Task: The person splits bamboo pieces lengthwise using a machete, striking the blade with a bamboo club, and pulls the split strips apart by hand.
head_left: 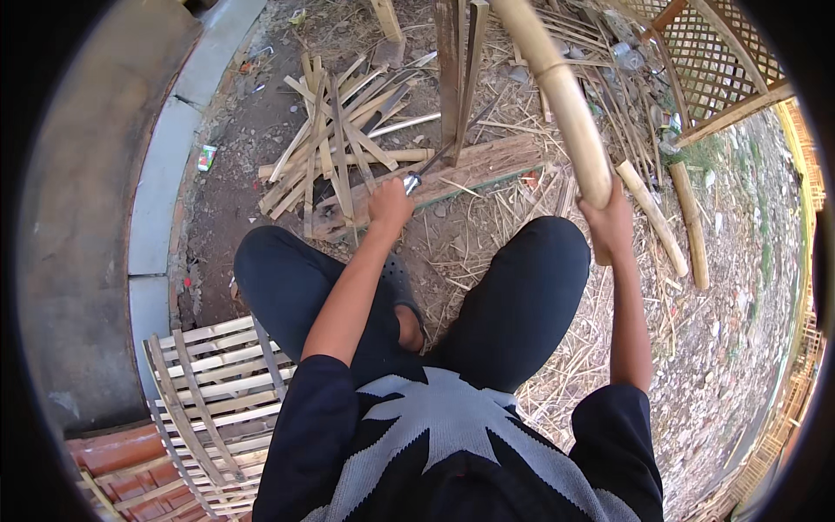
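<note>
Two hands engaged. Left hand [390,205]: fist closed on knife [432,165], blade running up and right, resting on plank [452,174]. Right hand [609,222]: wrapped tight around bamboo pole [565,100], long axis slanting up and left from the fist, upper end beyond frame. Pole right of knife, well apart; right hand nearer. Split strips [335,143] heaped just left of blade. Slatted crate [213,391] at left knee.

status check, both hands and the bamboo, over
Left hand grips a knife at the wood block. Right hand holds the bamboo pole. Split strips piled beside.
</note>
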The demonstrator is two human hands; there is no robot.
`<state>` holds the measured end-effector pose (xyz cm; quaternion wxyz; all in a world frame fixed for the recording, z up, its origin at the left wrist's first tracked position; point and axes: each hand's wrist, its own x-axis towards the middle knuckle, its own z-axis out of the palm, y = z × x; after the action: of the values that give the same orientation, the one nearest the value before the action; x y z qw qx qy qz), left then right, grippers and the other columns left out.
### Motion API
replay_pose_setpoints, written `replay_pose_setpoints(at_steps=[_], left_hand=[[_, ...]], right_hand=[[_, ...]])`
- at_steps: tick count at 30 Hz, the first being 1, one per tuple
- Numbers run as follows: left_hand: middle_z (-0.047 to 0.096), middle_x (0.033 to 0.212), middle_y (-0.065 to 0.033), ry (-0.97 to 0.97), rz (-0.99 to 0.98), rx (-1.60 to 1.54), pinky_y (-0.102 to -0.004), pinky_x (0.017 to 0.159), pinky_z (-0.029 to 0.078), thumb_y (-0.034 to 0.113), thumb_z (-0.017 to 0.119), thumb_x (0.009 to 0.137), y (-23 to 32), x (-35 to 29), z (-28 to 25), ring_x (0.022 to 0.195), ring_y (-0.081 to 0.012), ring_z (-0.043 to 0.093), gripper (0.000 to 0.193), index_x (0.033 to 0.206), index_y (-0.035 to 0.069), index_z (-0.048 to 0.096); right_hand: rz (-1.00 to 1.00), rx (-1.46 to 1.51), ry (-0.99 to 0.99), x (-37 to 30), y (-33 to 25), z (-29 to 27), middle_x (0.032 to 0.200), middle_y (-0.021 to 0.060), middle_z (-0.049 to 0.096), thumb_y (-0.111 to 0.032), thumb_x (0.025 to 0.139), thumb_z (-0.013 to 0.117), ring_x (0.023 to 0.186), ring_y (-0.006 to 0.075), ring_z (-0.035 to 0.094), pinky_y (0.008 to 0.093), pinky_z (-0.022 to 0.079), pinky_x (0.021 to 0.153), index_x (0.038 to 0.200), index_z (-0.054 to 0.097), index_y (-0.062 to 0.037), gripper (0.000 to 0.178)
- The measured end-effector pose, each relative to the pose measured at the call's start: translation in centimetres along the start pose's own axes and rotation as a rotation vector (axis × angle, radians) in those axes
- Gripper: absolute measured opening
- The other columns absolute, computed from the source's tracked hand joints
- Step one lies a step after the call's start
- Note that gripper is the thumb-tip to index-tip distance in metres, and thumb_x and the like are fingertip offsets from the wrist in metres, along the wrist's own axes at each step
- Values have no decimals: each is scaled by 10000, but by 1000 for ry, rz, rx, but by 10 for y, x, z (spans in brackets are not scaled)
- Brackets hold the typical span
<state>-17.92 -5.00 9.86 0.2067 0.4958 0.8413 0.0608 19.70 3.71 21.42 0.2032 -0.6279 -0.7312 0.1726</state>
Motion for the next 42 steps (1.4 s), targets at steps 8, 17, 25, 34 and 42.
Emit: replay_pose_setpoints(at_steps=[8,17,25,34,42], left_hand=[[698,998,-221,33,9,-33,-494,819,559,112,665,804,4,27,50,936,-404,689,175,940,7,701],[712,1030,-200,-78,-38,7,-468,835,560,115,683,795,-38,44,47,966,-375,695,209,981,29,724],[705,1036,-209,-178,-62,-50,-475,831,551,165,668,810,-48,19,57,972,-387,688,248,997,9,708],[712,1065,-169,-141,-120,-34,-451,857,555,188,702,814,-54,0,30,1016,-346,690,259,1037,57,711],[712,1064,-188,-234,-104,-35,-459,854,553,242,720,793,-24,18,46,1009,-360,689,320,1052,54,711]], right_hand=[[-153,480,351,33,-30,13,1011,193,662,-248,747,810,849,252,675,376,544,763,1216,523,51,626],[283,215,-236,-17,74,109,902,248,700,-325,757,766,842,379,702,449,539,747,1265,517,6,656],[326,296,10,-35,54,79,989,213,694,-346,760,785,906,280,677,385,526,813,1106,633,83,572],[783,848,-9,-98,92,119,1008,129,682,-353,871,712,848,174,662,317,524,699,1181,602,92,554],[712,506,237,-142,213,178,1225,222,595,-440,856,728,1097,303,604,381,493,929,1324,493,103,754]])
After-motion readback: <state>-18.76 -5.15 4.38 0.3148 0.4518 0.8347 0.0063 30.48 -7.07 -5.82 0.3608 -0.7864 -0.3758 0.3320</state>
